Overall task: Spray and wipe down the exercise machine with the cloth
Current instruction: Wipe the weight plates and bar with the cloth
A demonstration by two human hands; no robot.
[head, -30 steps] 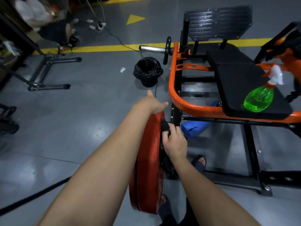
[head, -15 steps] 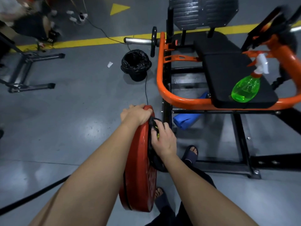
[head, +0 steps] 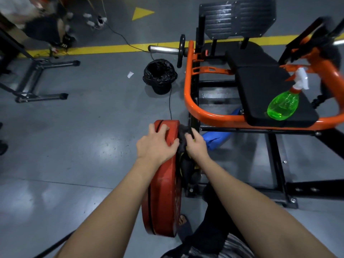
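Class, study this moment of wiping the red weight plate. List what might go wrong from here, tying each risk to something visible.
1. The right hand pushes the cloth into the gap beside the red weight plate, gripped by the left hand; a shifting plate might pinch fingers.
2. Bare toes sit close by the plate's lower edge.
3. The spray bottle rests near the seat pad's edge and might be knocked off.

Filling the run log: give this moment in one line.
left hand: grips red weight plate | right hand: presses dark cloth against plate | green spray bottle: on seat pad
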